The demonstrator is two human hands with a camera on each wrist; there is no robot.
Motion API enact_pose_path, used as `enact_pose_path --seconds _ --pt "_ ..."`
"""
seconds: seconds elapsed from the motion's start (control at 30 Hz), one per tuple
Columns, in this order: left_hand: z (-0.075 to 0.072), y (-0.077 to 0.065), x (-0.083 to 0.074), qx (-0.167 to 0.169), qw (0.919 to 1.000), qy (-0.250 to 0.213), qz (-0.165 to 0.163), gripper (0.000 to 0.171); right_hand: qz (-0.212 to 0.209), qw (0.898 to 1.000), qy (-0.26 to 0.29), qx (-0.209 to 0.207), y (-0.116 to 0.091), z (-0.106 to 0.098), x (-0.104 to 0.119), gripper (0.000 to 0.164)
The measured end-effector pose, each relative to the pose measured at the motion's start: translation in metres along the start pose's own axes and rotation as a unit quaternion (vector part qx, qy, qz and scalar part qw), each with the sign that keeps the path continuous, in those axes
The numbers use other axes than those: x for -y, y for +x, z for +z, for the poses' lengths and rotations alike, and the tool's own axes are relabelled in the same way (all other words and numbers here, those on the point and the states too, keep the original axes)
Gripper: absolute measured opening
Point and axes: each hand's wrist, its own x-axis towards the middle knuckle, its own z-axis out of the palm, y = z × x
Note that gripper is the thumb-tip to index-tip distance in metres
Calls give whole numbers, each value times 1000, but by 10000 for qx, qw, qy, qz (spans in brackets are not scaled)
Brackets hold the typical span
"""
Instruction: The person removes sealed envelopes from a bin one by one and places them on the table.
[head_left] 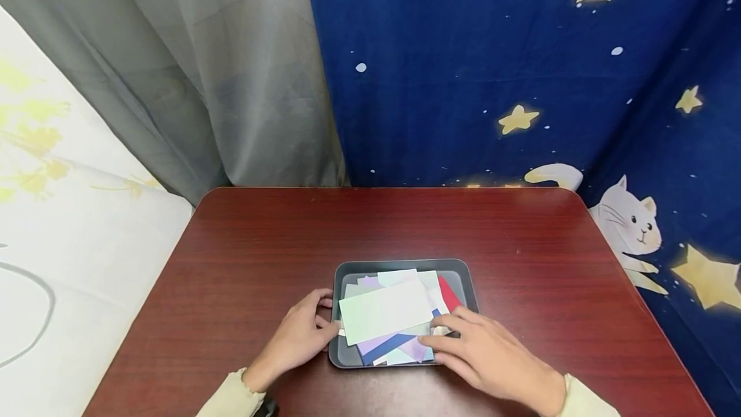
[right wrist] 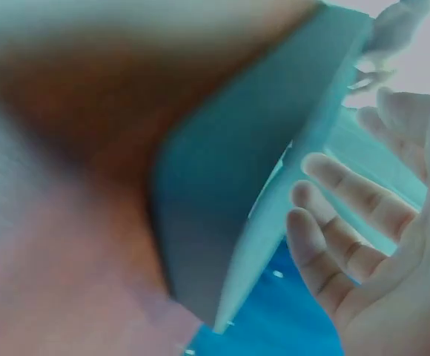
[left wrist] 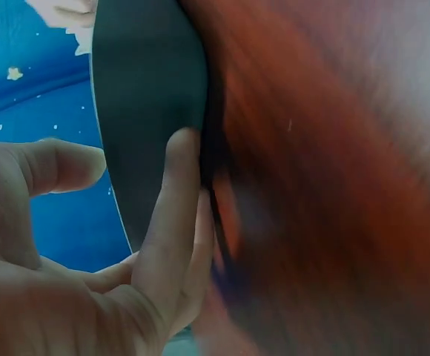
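Observation:
A dark grey tray [head_left: 463,272] lies on the table with a loose heap of coloured paper pieces in it. On top is a pale green and white paper rectangle [head_left: 384,311]. Under it show lilac, blue and light pieces, and a red piece [head_left: 448,293] sits at the right. My left hand [head_left: 298,333] holds the tray's left side, thumb at the rim and fingers along the outer wall [left wrist: 144,89]. Over the heap's right part, my right hand [head_left: 483,352] has its fingers spread and slightly bent. In the right wrist view nothing shows between those fingers [right wrist: 322,241].
The reddish-brown wooden table [head_left: 260,243] extends around the tray on all sides. Behind it hang a grey curtain [head_left: 260,82] and a blue curtain [head_left: 434,82] with stars and a white cat. A white cloth [head_left: 87,243] covers the left side.

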Motion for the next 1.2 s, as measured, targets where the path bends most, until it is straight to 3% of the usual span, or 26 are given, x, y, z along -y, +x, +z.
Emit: enact_pose_path --seconds 0.13,0.27,0.53,0.8,1.0,1.2 --pt "3 9 4 -192 9978 629 50 58 -325 9989 -179 -277 21 -7 -12 32" --pt "5 13 9 -212 9960 869 51 60 -292 9990 -344 -31 42 -7 -22 36" --pt "3 9 8 13 9991 379 166 64 -218 9962 -579 619 74 5 -32 53" --pt "4 2 4 31 9995 145 276 69 -208 9884 -604 1377 89 21 -32 63" --pt "5 -1 2 -91 9994 -3 334 79 -317 9897 -503 1302 91 28 -33 62" --pt "4 0 -3 -302 9989 68 363 77 -343 9886 -595 1343 92 28 -33 64"
